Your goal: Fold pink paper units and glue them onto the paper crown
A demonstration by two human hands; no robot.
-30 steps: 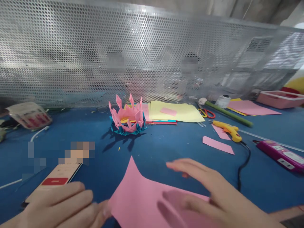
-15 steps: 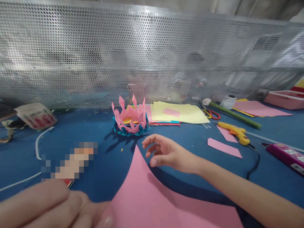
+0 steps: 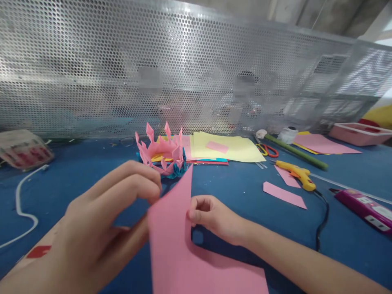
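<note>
A sheet of pink paper (image 3: 177, 249) is held up in front of me, curved, with one corner pointing upward. My left hand (image 3: 107, 212) pinches its left edge between thumb and fingers. On the other side, my right hand (image 3: 214, 216) grips the paper's right edge with thumb and curled fingertips. Just beyond the raised corner stands a crown-like ring of folded paper (image 3: 162, 153), pink points above a blue base. The lower part of the sheet runs out of view at the bottom.
Colored paper sheets (image 3: 229, 145) lie behind, with scissors (image 3: 266, 150) beside them. To the right are a green stick (image 3: 297, 151), a yellow glue gun (image 3: 295, 171), pink paper strips (image 3: 284, 195), a purple box (image 3: 364, 208) and a pink basket (image 3: 358, 136). A perforated metal panel (image 3: 190, 73) closes off the back.
My left hand has risen up the paper's left edge. The right hand, open and apart from the sheet before, has come down and closed on its right edge.
</note>
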